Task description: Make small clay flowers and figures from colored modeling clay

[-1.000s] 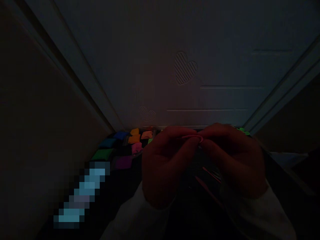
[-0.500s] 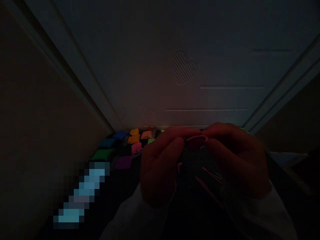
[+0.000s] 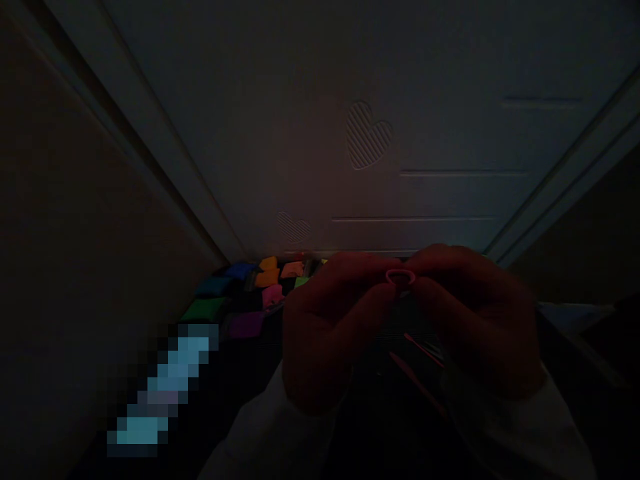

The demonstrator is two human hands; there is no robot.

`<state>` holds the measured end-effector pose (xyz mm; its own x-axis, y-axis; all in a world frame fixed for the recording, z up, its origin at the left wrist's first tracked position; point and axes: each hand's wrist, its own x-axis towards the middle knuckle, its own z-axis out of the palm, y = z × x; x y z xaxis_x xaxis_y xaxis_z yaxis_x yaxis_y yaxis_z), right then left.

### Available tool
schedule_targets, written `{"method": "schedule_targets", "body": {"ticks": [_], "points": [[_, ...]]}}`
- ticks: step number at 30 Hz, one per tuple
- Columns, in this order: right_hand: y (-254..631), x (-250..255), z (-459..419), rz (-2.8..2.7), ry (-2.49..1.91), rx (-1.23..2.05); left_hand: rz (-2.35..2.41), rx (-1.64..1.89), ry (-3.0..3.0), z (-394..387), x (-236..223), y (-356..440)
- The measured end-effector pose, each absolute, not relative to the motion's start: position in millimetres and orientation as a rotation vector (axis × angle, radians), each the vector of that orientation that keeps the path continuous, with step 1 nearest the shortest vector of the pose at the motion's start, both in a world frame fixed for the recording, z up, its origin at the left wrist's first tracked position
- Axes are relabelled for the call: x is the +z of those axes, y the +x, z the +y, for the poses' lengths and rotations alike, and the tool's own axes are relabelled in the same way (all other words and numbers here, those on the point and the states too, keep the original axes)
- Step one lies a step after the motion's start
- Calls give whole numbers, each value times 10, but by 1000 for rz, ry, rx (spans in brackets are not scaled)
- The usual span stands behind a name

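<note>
The scene is very dark. My left hand (image 3: 325, 333) and my right hand (image 3: 470, 320) are raised together in front of me, fingertips meeting. Between the fingertips of both hands sits a small pink strip curled into a loop (image 3: 400, 277). Both hands pinch it. White sleeves cover both wrists. Below the hands, thin pink strips (image 3: 420, 353) lie on a dark surface.
Several small bright packets (image 3: 250, 293) in blue, green, orange, pink and purple lie at the back left. A pale panel with embossed hearts (image 3: 367, 137) stands behind. A blurred-out patch (image 3: 160, 387) lies at the lower left.
The pink strip between my fingertips went from a flat line to a small closed loop. The hands have barely shifted.
</note>
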<state>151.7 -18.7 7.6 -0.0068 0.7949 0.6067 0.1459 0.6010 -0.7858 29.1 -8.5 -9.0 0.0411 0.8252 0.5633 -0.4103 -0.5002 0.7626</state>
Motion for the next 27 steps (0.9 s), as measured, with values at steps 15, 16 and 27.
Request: {"method": "schedule_targets", "body": {"ticks": [15, 16, 27], "points": [[1492, 88, -245, -1522, -844, 523, 636, 1762, 1424, -101, -67, 312], [1486, 89, -253, -1519, -851, 509, 651, 1780, 1433, -111, -68, 313], [1410, 86, -295, -1493, -921, 348, 704, 1884, 1465, -157, -98, 352]]}}
